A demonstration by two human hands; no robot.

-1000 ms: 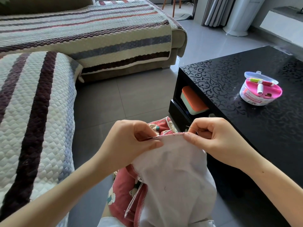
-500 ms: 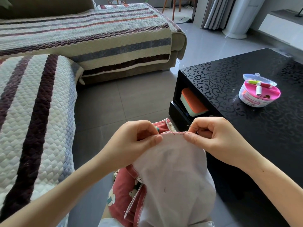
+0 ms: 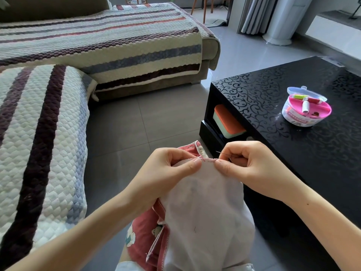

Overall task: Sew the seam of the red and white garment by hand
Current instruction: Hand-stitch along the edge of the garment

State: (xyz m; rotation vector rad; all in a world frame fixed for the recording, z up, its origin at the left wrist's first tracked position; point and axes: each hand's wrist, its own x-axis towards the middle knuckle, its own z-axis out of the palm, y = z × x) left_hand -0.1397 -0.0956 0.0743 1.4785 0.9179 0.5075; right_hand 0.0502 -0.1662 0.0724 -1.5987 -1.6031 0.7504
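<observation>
Grey tile floor (image 3: 156, 114); garment (image 3: 205, 212) at 6 o'clock, left hand (image 3: 166, 173) pinches seam (image 3: 207, 159), right hand (image 3: 252, 169) pinches needle (image 3: 220, 152).

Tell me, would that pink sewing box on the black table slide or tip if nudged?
Probably slide: the sewing box is squat and wide on a glossy table. Likely light, being clear plastic. Its uncovered spools might roll out if tilted.

No lettering is legible: the pink print on the label (image 3: 298, 116) of the round clear plastic sewing box (image 3: 306, 106) on the black patterned table (image 3: 254, 98) is too small to read.
</observation>
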